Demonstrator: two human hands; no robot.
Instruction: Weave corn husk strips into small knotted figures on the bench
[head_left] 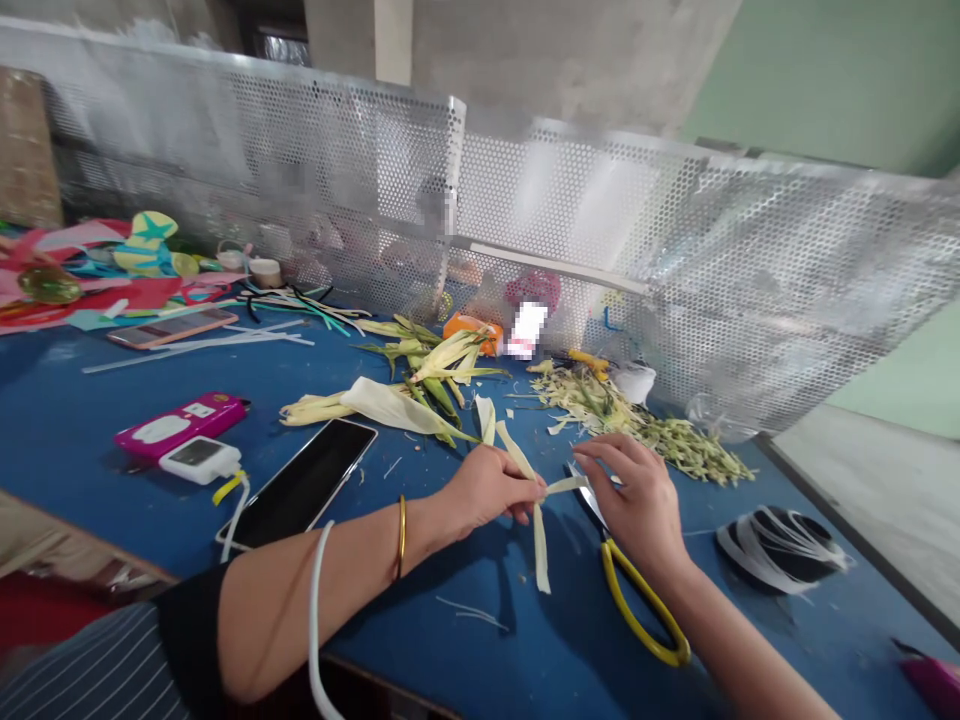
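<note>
My left hand (487, 490) pinches pale yellow leaf strips (525, 470) where they cross, just above the blue table (90, 420). One strip hangs down toward me, another rises toward the leaf pile. My right hand (637, 495) pinches the end of a short strip on the right side of the crossing. Yellow-handled scissors (637, 610) lie on the table under my right wrist. A gold bangle sits on my left wrist.
A pile of green and pale leaves (420, 385) lies behind my hands, with trimmed scraps (645, 425) to the right. A dark phone (300, 485), a pink device (180, 425) and a white charger (199, 458) lie at left. A strip coil (780, 545) lies right. A perforated metal screen (600, 230) backs the table.
</note>
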